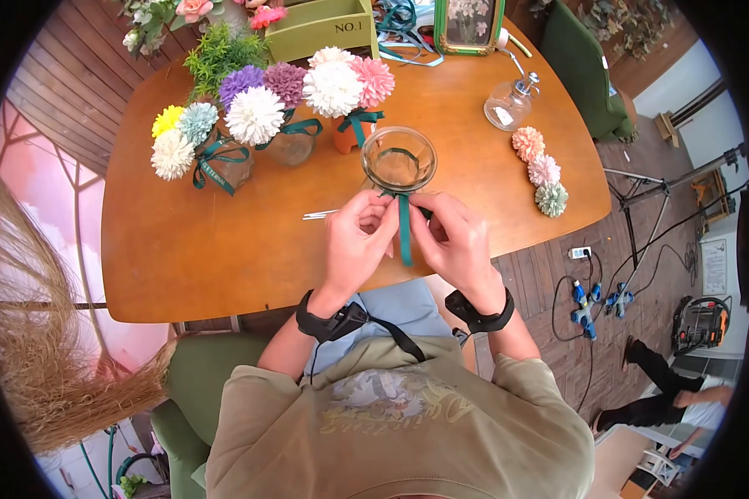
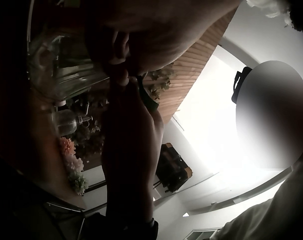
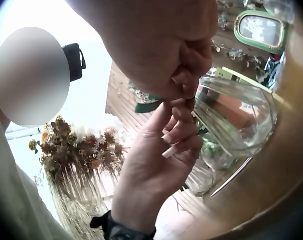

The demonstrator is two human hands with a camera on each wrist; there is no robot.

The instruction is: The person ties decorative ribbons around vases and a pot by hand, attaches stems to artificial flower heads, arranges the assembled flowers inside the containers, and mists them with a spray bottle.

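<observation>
A clear glass vase (image 1: 400,166) stands near the front edge of the table, with a dark green ribbon (image 1: 404,231) at its neck. One ribbon tail hangs down toward the person. Close together at the near side of the vase, both hands work on the ribbon. The left hand (image 1: 358,243) pinches it between thumb and fingers; the right hand (image 1: 458,241) pinches it from the other side. In the right wrist view, a ribbon end (image 3: 147,106) sticks out beside the fingers, and the ribbed glass wall (image 3: 236,117) rises just beyond them. The left wrist view is dark.
To the left stand vases with pompom flowers (image 1: 255,115) and green bows. White sticks (image 1: 318,214) lie beside the left hand. A glass spray bottle (image 1: 508,105) and a row of pompom flowers (image 1: 544,170) are at right. Behind are a green box (image 1: 324,32) and a picture frame (image 1: 469,25).
</observation>
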